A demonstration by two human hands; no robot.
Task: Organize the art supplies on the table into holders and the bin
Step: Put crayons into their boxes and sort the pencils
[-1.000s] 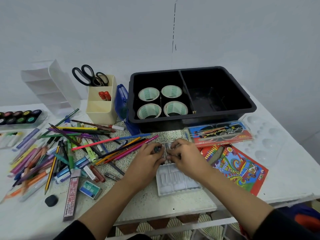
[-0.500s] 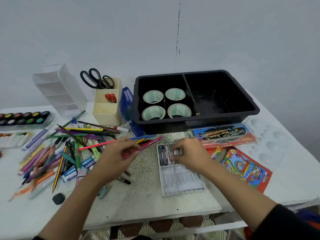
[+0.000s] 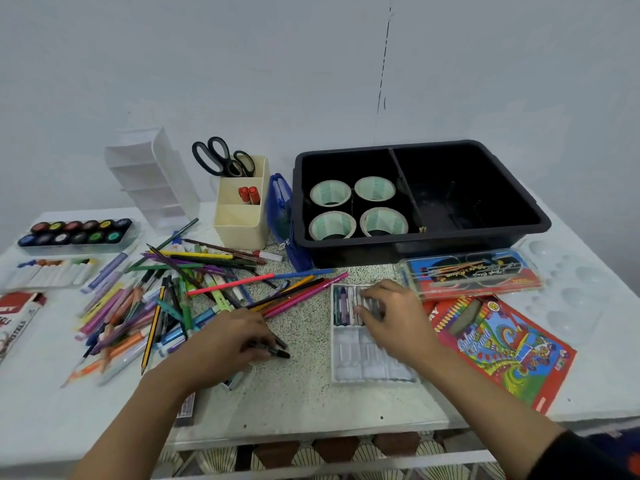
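My left hand (image 3: 228,344) rests on the table at centre, fingers closed on a small dark crayon (image 3: 277,353). My right hand (image 3: 391,317) lies over the far end of a clear crayon tray (image 3: 367,365), fingers pressing on the purple and grey crayons (image 3: 344,304) in it. A heap of coloured pencils and markers (image 3: 166,299) sprawls to the left. The black bin (image 3: 485,230) stands behind, its left half holding several tape rolls (image 3: 332,225). A cream holder (image 3: 239,220) with scissors (image 3: 221,157) and red markers stands left of the bin.
A white tiered holder (image 3: 156,174) leans at back left. Paint pots (image 3: 76,232), a pastel tray (image 3: 48,271) and a red box (image 3: 17,317) line the left side. A pencil case (image 3: 471,271), a colour-pencil pack (image 3: 502,344) and a white palette (image 3: 571,289) lie right. A blue pouch (image 3: 284,216) stands between holder and bin.
My left hand left the crayon tray, swept left over the pencils, then came down lower at table centre onto a dark crayon. My right hand stayed on the tray.
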